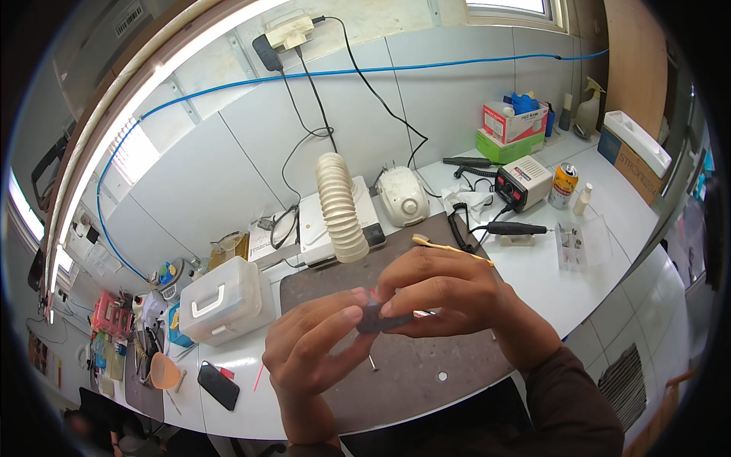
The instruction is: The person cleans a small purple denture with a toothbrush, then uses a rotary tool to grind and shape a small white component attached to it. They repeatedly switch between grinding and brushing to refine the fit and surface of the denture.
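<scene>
Both of my hands meet above a dark brown mat [426, 388] on the white bench. Between their fingertips is a small, flat, dark grey-blue piece [378, 320] with a bit of red at its upper edge; its exact kind cannot be made out. My left hand [314, 339] pinches its left side with thumb and fingers. From the right, my right hand [445, 293] grips it with bent fingers that partly cover it. A small thin metal tool [373, 364] lies on the mat below the hands. Just beyond my right hand rests a yellow-handled tool [438, 244].
A ribbed white hose [340, 209] hangs over the mat's far edge. To the left stand a clear-lidded case [225, 301] and a black phone [218, 385]. At right are a handpiece [518, 228], its control box [523, 183], a spray can [563, 185] and a clear plastic box [582, 244].
</scene>
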{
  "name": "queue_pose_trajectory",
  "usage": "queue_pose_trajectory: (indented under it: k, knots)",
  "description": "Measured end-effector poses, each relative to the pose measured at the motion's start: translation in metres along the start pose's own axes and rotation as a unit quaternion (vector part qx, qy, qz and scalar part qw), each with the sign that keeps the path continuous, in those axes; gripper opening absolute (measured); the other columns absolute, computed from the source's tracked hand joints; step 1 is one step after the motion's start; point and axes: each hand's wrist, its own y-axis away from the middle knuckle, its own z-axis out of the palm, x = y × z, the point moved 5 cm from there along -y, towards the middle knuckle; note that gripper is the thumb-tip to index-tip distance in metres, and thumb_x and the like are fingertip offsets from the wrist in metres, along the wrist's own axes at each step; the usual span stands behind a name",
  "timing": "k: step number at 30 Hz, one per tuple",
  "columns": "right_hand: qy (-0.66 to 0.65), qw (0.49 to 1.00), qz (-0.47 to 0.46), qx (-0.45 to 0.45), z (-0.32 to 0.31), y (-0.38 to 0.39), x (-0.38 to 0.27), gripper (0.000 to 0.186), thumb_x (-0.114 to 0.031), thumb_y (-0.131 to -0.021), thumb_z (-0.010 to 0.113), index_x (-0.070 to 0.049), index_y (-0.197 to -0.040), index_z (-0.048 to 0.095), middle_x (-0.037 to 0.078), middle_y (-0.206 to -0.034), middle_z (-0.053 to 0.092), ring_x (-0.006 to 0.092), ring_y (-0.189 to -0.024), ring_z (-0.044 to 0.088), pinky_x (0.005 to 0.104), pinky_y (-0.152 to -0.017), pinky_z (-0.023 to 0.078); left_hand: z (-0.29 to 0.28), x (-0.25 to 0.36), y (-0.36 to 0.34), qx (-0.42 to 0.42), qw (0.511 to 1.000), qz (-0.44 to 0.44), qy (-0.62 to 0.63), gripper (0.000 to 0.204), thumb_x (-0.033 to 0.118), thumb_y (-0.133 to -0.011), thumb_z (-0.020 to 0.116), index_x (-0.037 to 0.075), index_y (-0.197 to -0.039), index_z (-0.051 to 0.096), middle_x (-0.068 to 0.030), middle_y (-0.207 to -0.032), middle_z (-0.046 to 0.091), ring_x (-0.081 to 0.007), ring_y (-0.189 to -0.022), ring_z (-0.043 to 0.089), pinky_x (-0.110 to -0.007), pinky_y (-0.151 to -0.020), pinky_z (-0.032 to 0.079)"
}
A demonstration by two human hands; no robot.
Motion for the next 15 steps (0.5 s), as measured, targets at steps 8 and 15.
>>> queue_pose_trajectory:
  k: [8, 15]
  knots:
    - [0.003, 0.999, 0.014, -0.032, 0.000, 0.004, 0.012, 0.037, -0.004, -0.073, 0.084, -0.009, -0.105, 0.066, 0.007, -0.106, 0.068, 0.0249, -0.096, 0.069, 0.0347, -0.080, 0.058, 0.004, -0.011, -0.004, -0.048, 0.996, 0.031, -0.075, 0.049, 0.001, -0.062, 0.087, 0.008, -0.107, 0.070, -0.0081, -0.097, 0.075, -0.0251, -0.089, 0.072, -0.034, -0.075, 0.057]
    - [0.036, 0.999, 0.009, -0.027, 0.002, 0.006, 0.017, 0.034, -0.011, -0.070, 0.089, -0.008, -0.097, 0.068, 0.012, -0.097, 0.072, 0.0253, -0.085, 0.072, 0.0340, -0.071, 0.058, 0.006, -0.020, 0.000, -0.056, 0.998, -0.004, -0.020, 0.043, 0.003, -0.063, 0.087, 0.008, -0.103, 0.072, -0.0087, -0.097, 0.075, -0.0245, -0.087, 0.072, -0.033, -0.074, 0.057]
